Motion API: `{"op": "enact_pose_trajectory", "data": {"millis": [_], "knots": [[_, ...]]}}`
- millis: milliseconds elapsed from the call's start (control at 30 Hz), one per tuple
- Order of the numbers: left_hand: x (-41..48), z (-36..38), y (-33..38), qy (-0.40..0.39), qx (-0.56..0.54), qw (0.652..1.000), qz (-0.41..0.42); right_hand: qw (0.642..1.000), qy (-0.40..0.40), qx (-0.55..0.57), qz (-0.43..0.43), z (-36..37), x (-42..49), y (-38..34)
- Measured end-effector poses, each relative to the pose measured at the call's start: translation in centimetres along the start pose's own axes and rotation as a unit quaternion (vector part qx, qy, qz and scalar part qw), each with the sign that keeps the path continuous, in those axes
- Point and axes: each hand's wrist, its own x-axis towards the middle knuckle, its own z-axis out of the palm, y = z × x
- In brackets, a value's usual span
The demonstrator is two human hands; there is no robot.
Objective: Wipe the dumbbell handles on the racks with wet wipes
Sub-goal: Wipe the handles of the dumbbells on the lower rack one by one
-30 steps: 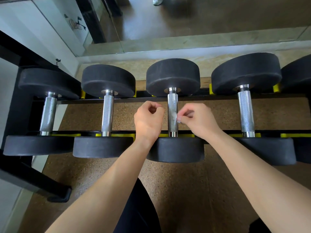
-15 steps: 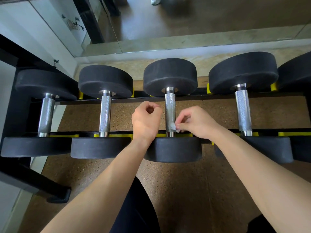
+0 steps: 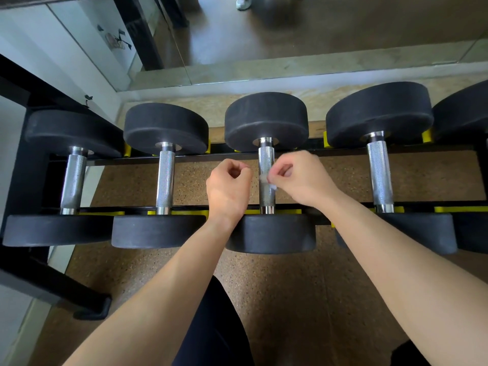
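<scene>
**gymrat_a:** Looks like the wet wipe slid back up since half a second ago, off the near end to about mid-handle?

**mopguy:** Yep. The right hand pinches it between thumb and fingertips, pressed on the right side of the handle of the third dumbbell on the rack.

**gymrat_a:** Left hand?

**mopguy:** Curled up just left of the grip, beside the handle, nothing visible in it. Other dumbbells sit on either side, speckled floor underneath.
</scene>
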Motion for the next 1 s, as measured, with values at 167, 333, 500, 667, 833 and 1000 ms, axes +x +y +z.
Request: {"op": "enact_pose_trajectory", "data": {"millis": [167,333,500,667,833,1000], "knots": [[0.2,0.1,-0.3,-0.006,-0.003,1.000,0.006,0.999,-0.008,-0.036,0.005,0.9,-1.0,-0.5],[0.3,-0.2,-0.3,-0.053,-0.034,0.998,0.013,0.999,-0.036,-0.021,0.031,0.2,-1.1,-1.1],[0.0,-1.5,0.2,-0.176,-0.175,0.969,0.006,0.984,0.087,0.144,0.057,1.7,-1.0,-1.8],[0.6,-2.6,-0.9,-0.192,-0.225,0.955,-0.014,0.980,0.041,0.184,0.058,1.0,-1.9,-2.3],[2.5,-1.0,-1.1,-0.119,-0.149,0.981,-0.027,0.973,0.170,0.092,0.127,1.9,-3.5,-0.8],[3.0,-0.3,-1.3,-0.134,-0.023,0.991,0.001,0.943,0.222,0.150,0.196,3.1,-4.0,-0.2]]}}
